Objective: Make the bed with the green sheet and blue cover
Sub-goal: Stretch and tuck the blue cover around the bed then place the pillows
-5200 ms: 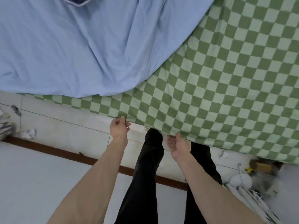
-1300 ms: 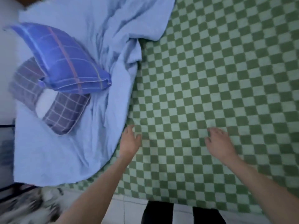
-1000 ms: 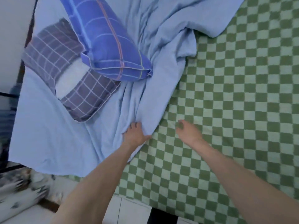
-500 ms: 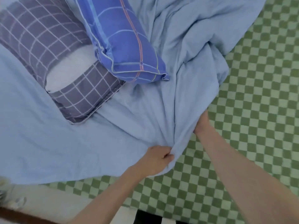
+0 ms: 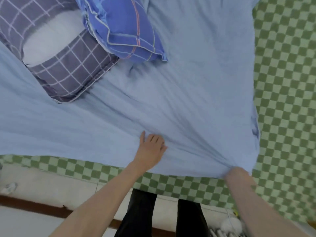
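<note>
1. Head view: since half a second ago, the plain light-blue fabric cover [image 5: 188, 100] has been drawn out toward the near edge of the bed, its bunched fold now flattened into stretched creases.
2. Left hand [image 5: 150, 147] lies on the cover, its grip spread and fingers relaxed; earlier it pinched cloth.
3. Right hand [image 5: 237, 175] bunches the cover's near corner, grip pinching it.
4. Green-and-white checked cotton sheet [image 5: 283, 117] lies flat beneath, showing right and along the edge.
5. Blue plaid pillow [image 5: 126, 28] and grey-purple grid pillow [image 5: 68, 65] sit on the cover, likely needing removal.
</note>
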A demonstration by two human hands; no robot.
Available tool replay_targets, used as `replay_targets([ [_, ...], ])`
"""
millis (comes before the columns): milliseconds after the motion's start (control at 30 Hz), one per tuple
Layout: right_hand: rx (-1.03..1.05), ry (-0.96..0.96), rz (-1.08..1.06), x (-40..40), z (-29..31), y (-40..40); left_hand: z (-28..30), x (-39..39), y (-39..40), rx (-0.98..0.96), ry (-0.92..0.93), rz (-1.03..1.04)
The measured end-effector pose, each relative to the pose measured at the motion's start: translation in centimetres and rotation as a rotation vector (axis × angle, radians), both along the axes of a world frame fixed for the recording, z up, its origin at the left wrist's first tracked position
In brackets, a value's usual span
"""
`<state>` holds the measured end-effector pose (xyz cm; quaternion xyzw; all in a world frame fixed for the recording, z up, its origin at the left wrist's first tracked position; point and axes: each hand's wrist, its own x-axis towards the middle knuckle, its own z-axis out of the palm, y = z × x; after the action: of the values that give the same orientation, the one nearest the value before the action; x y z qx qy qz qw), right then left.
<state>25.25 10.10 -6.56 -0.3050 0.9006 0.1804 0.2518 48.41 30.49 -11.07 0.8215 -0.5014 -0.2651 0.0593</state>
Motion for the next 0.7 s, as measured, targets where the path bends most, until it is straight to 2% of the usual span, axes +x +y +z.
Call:
replay_targets([
  [67,-0.23,-0.274,-0.31,-2.0,-1.9,0.1,-1.0,-1.7,1.3,0.068,-0.043,-0.048],
  [100,-0.249,-0.368,-0.322,-1.7,-2.4,0.8,-1.5,-2.5,2.1,0.114,-0.05,-0.067],
  [167,-0.381,-0.415,-0.21,-1.0,-3.2,-0.5,-2.5,-3.9,3.0,0.179,-0.096,-0.001],
  [267,-0.468,-0.33,-0.122,-2.7,-5.0,-3.7,-3.8,-6.4,3.5,0.246,-0.154,0.177],
  [333,-0.549,-0.264,-0.115,-5.1,-6.3,-6.8,-4.2,-9.3,3.5,0.204,-0.173,0.255],
  [400,-0.489,-0.218,-0.049,-7.0,-7.1,-10.1,-4.4,-13.2,3.1,0.122,-0.173,0.346],
  [433,-0.406,-0.254,0.007,-7.8,-7.5,-11.7,-4.5,-15.0,2.5,0.08,-0.131,0.489],
  [467,-0.334,-0.381,0.01,-8.4,-7.8,-12.9,-4.4,-16.0,1.9,0.047,-0.059,0.755],
  [533,-0.267,-0.626,-0.053,-9.7,-8.0,-14.2,-4.1,-16.0,0.7,0.033,0.135,1.496],
  [567,-0.206,-0.685,-0.025,-10.0,-7.7,-14.6,-3.9,-15.4,0.5,0.01,0.291,1.856],
  [600,-0.118,-0.737,0.031,-10.4,-7.5,-14.8,-3.5,-14.8,0.4,-0.085,0.529,2.115],
  [633,-0.031,-0.795,0.07,-10.9,-7.2,-15.0,-3.5,-14.4,0.8,-0.232,0.776,2.228],
  [667,0.044,-0.859,0.098,-11.6,-7.0,-15.2,-3.3,-14.1,1.2,-0.353,0.927,2.239],
  [700,0.09,-0.94,0.096,-12.2,-6.6,-15.3,-2.9,-13.9,1.4,-0.418,0.979,2.198],
])
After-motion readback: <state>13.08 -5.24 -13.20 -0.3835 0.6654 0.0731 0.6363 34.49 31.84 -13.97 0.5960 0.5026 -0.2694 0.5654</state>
